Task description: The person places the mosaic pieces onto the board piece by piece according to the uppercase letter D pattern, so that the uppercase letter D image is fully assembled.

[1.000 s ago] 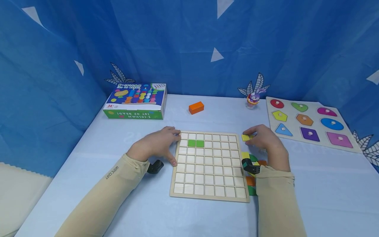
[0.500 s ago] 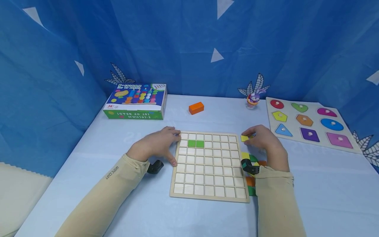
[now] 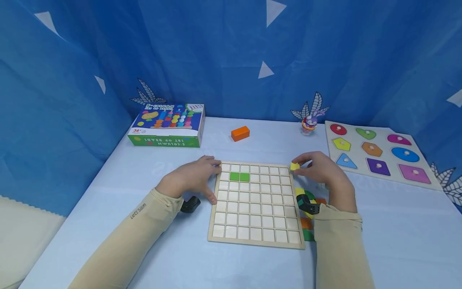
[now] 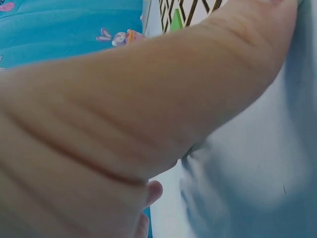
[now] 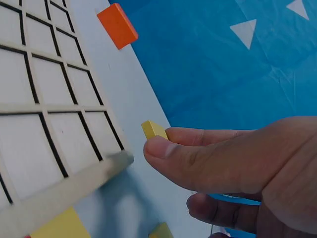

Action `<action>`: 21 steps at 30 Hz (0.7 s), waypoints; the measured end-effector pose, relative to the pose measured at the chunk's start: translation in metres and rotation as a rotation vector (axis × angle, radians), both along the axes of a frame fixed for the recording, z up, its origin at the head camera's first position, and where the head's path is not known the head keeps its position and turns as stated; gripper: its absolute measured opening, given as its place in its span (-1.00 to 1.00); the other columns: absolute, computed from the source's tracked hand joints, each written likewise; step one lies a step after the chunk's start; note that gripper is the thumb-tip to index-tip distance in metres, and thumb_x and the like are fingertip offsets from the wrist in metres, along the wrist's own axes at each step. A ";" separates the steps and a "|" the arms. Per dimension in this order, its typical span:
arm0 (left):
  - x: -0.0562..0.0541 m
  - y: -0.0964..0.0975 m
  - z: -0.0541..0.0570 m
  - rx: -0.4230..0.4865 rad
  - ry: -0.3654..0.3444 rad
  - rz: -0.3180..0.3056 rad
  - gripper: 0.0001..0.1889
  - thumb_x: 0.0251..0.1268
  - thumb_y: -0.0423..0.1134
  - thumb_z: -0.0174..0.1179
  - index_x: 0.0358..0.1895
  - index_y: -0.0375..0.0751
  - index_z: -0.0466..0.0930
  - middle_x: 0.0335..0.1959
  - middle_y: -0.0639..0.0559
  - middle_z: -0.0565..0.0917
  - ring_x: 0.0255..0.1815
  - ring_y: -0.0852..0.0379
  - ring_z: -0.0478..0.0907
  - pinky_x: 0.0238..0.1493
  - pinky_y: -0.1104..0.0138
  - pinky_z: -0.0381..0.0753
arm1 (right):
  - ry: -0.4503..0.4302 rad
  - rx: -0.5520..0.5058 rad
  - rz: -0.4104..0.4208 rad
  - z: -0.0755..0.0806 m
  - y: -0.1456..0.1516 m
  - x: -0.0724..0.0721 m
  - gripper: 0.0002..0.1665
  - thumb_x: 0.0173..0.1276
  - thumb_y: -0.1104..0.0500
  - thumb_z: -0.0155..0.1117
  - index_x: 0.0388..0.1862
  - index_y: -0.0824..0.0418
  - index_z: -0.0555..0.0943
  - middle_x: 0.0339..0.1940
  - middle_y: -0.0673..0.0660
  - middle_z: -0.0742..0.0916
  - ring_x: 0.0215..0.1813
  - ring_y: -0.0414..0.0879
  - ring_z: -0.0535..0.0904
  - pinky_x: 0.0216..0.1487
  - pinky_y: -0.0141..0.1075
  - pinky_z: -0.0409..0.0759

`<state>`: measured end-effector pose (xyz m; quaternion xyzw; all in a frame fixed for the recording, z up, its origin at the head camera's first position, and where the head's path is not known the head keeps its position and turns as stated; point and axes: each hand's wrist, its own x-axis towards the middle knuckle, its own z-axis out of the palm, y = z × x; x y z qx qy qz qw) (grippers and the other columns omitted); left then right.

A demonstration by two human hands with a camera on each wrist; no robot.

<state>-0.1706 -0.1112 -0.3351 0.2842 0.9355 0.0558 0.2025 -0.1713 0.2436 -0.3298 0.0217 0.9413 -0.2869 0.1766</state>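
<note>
A wooden grid board lies flat in the middle of the table, with two green square tiles side by side in its second row from the top. My left hand rests at the board's left edge, fingertips by the upper left corner and thumb lower down the rim. Between thumb and finger, my right hand pinches a yellow square tile just off the board's upper right corner. Beneath the right wrist, partly hidden, lie several loose tiles in green, orange and yellow.
An orange block lies behind the board. A bead-set box is at the back left. Toward the back right stand a small rabbit figure and a knobbed shape puzzle. A blue curtain hangs behind the table.
My right hand has moved slightly left with the yellow tile, closer to the board's upper right corner. The left hand keeps its place at the board. The head view has shifted a little.
</note>
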 end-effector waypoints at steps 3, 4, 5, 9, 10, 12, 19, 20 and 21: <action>-0.001 0.000 -0.001 0.003 -0.003 0.003 0.08 -0.21 0.21 0.60 0.46 -0.20 0.40 0.56 -0.07 0.23 0.61 -0.13 -0.06 0.51 0.00 0.15 | 0.039 -0.014 0.056 0.002 -0.005 0.000 -0.51 0.37 0.12 0.42 0.23 0.24 0.63 0.14 0.30 0.59 0.15 0.23 0.44 0.05 0.03 0.57; -0.001 0.000 -0.002 0.005 -0.001 0.002 0.08 -0.21 0.21 0.60 0.46 -0.20 0.40 0.56 -0.07 0.23 0.61 -0.13 -0.06 0.51 -0.01 0.16 | 0.047 -0.018 0.071 0.003 -0.008 0.000 -0.51 0.36 0.12 0.43 0.22 0.24 0.63 0.11 0.30 0.60 0.11 0.22 0.45 0.02 0.00 0.58; -0.001 0.000 -0.002 0.006 0.000 0.003 0.08 -0.21 0.21 0.60 0.47 -0.19 0.40 0.56 -0.06 0.23 0.61 -0.13 -0.06 0.51 -0.01 0.16 | 0.056 -0.023 0.091 0.003 -0.010 0.000 -0.52 0.35 0.12 0.44 0.21 0.25 0.64 0.08 0.28 0.61 0.07 0.20 0.47 -0.02 -0.04 0.58; -0.001 0.000 -0.004 0.008 -0.002 0.011 0.08 -0.22 0.21 0.61 0.46 -0.19 0.40 0.56 -0.05 0.23 0.61 -0.12 -0.07 0.51 -0.01 0.15 | 0.073 -0.038 0.177 0.001 -0.019 -0.001 -0.56 0.33 0.15 0.46 0.15 0.25 0.67 -0.05 0.20 0.63 -0.07 0.10 0.50 -0.16 -0.17 0.57; 0.000 0.000 -0.004 0.008 -0.002 0.013 0.08 -0.22 0.20 0.61 0.46 -0.19 0.40 0.56 -0.05 0.23 0.61 -0.12 -0.07 0.51 -0.01 0.15 | 0.075 -0.039 0.198 0.001 -0.021 -0.001 -0.58 0.33 0.16 0.46 0.14 0.25 0.67 -0.07 0.19 0.63 -0.09 0.09 0.50 -0.18 -0.19 0.56; 0.000 0.001 -0.004 0.006 -0.005 0.018 0.08 -0.21 0.20 0.61 0.46 -0.18 0.40 0.56 -0.04 0.23 0.61 -0.11 -0.07 0.52 0.00 0.14 | 0.075 -0.045 0.227 -0.001 -0.027 -0.002 -0.60 0.33 0.18 0.46 0.12 0.24 0.68 -0.09 0.16 0.63 -0.11 0.07 0.50 -0.19 -0.21 0.56; 0.001 0.001 -0.003 -0.002 0.001 0.014 0.08 -0.22 0.21 0.61 0.46 -0.18 0.40 0.56 -0.05 0.23 0.61 -0.11 -0.07 0.51 -0.01 0.14 | 0.075 -0.072 0.295 -0.003 -0.054 -0.001 -0.65 0.32 0.22 0.46 0.08 0.19 0.70 -0.11 0.13 0.64 -0.13 0.04 0.52 -0.13 -0.21 0.61; 0.001 0.001 -0.003 -0.002 0.002 0.013 0.08 -0.22 0.21 0.61 0.46 -0.18 0.40 0.56 -0.05 0.23 0.61 -0.12 -0.07 0.52 -0.01 0.14 | 0.075 -0.075 0.308 -0.003 -0.058 -0.001 -0.66 0.32 0.22 0.46 0.07 0.19 0.70 -0.11 0.12 0.64 -0.14 0.03 0.52 -0.13 -0.21 0.61; 0.001 0.001 -0.002 -0.002 0.003 0.011 0.08 -0.22 0.20 0.61 0.46 -0.18 0.41 0.56 -0.05 0.23 0.61 -0.12 -0.07 0.52 0.00 0.14 | 0.077 -0.074 0.319 -0.004 -0.062 -0.001 -0.66 0.32 0.22 0.46 0.07 0.19 0.70 -0.13 0.12 0.64 -0.15 0.03 0.52 -0.14 -0.21 0.61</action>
